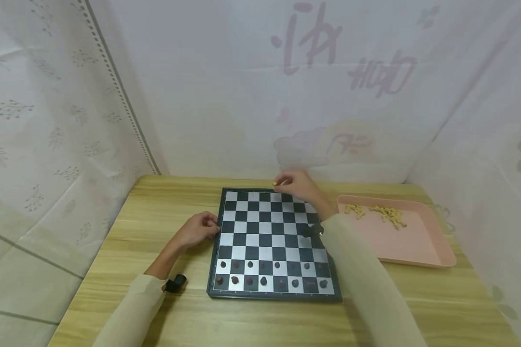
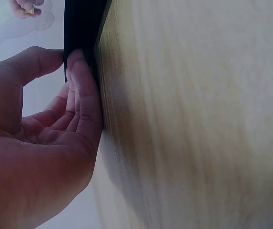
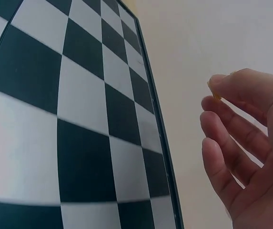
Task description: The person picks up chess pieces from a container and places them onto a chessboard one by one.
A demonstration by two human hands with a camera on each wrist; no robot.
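Note:
A black-and-white chessboard (image 1: 265, 253) lies on the wooden table. At its left edge my left hand (image 1: 196, 230) grips the dark rim between thumb and fingers, as the left wrist view shows. Over the far edge, my right hand (image 1: 299, 185) pinches a small yellow chess piece (image 1: 274, 183) between thumb and index finger. Most of that piece is hidden by the fingertips; in the right wrist view only bits of yellow (image 3: 216, 96) show. Dark chess pieces (image 1: 263, 280) stand in two rows on the near side of the board.
To the right of the board sits a pink tray (image 1: 410, 248), with several yellow chess pieces (image 1: 390, 215) lying loose in its far part. My right forearm crosses the board's right side. A pale printed curtain (image 1: 226, 120) hangs behind the table (image 1: 165, 193).

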